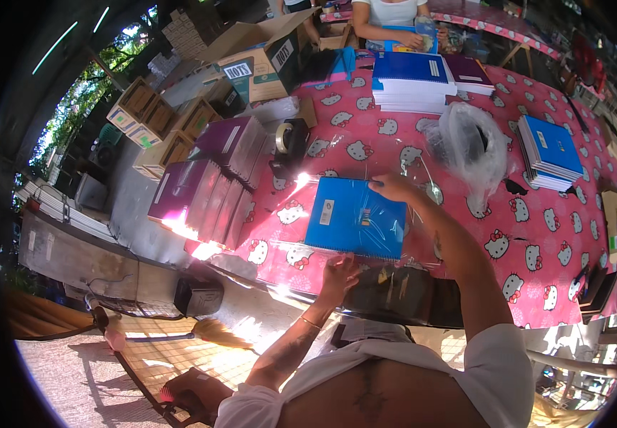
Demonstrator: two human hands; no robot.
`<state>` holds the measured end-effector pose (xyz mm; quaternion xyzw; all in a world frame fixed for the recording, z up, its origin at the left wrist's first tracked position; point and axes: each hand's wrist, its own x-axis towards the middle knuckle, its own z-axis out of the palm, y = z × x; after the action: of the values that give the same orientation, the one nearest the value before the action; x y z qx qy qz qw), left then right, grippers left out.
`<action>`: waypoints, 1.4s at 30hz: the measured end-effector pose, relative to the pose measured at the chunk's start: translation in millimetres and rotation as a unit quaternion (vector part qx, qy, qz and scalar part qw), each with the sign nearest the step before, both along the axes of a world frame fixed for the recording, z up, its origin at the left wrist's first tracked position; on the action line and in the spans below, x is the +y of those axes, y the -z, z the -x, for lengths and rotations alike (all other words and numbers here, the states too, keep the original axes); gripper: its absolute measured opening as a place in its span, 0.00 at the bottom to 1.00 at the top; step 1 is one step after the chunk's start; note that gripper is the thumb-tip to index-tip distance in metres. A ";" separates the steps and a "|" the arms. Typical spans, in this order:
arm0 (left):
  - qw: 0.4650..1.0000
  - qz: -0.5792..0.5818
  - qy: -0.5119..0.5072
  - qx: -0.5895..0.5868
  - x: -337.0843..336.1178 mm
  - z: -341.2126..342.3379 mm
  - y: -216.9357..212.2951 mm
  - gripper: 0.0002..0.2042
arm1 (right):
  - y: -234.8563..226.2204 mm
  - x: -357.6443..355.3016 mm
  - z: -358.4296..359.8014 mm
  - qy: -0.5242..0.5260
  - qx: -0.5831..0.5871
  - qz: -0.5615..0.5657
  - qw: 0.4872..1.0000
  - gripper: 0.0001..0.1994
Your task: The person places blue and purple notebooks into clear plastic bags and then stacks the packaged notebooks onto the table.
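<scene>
A blue spiral-bound notebook (355, 221) with a white label lies on the table, and a glossy sheet of clear plastic film (422, 250) spreads around it. At the notebook's near edge, by the spiral, my left hand (339, 277) has its fingers curled together, apparently on the film. My right hand (394, 188) reaches over to the far edge, its fingers closed near the top right corner, where the film also shows. The thin film is hard to make out under the fingers. Beyond the notebook's far left corner stands a black tape dispenser (290, 148).
Purple notebook stacks (194, 192) stand at left, near an open cardboard box (262, 64). A tall blue notebook stack (412, 82), crumpled clear plastic (472, 146) and another blue stack (551, 150) occupy the pink patterned table (494, 285). Across it, a person (394, 21) handles something.
</scene>
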<state>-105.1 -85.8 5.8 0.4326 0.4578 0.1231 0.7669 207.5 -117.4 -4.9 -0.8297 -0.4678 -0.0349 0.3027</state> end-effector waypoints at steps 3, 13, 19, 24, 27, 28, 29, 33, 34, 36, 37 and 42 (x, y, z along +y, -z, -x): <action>0.996 -0.010 0.077 -0.044 28.5 2.5 13.3 0.22 | -19.1 1.9 -12.3 -0.128 0.229 0.178 0.948 0.23; 0.942 -0.143 0.230 -0.197 111.7 -19.0 24.0 0.32 | 12.1 -122.1 154.8 0.049 0.500 -0.181 0.845 0.42; 0.921 -0.192 0.289 -0.177 141.8 -50.6 33.3 0.32 | 22.2 -112.8 153.7 0.003 0.564 -0.227 0.794 0.45; 0.851 -0.286 0.360 -0.253 105.7 40.8 44.6 0.52 | 25.5 -141.3 219.6 0.061 0.457 -0.113 0.880 0.51; 0.744 -0.476 0.469 -0.011 99.9 79.9 12.1 0.56 | 4.9 -172.1 259.3 0.036 0.404 -0.060 0.912 0.56; 0.739 -0.479 0.473 -0.027 103.7 90.2 8.1 0.58 | 2.2 -177.9 263.7 0.024 0.397 -0.052 0.916 0.57; 0.740 -0.481 0.470 -0.029 110.6 99.2 10.9 0.58 | -0.2 -181.5 268.0 0.008 0.389 -0.044 0.920 0.58; 0.570 -0.680 0.460 -0.020 115.3 107.4 21.0 0.55 | 8.2 -195.4 266.4 0.078 -0.002 0.152 0.985 0.54; 0.532 -0.723 0.438 -0.052 115.2 99.7 28.7 0.53 | 8.3 -194.2 264.3 0.072 0.010 0.172 0.982 0.53; 0.470 -0.786 0.382 -0.123 107.1 83.3 26.7 0.44 | 6.6 -183.4 263.1 0.048 0.004 0.158 0.986 0.49; 0.470 -0.786 0.380 -0.126 106.2 76.1 24.3 0.44 | 6.4 -175.7 261.5 0.021 0.000 0.143 0.989 0.46; 0.489 -0.755 0.419 -0.121 92.8 54.5 24.4 0.33 | 26.1 -140.5 251.2 0.008 -0.008 0.097 0.995 0.34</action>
<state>-159.7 7.0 -18.6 0.9679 -0.1429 0.1370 0.1551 -43.8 -258.0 -31.0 -0.8584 -0.4650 0.0016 0.2165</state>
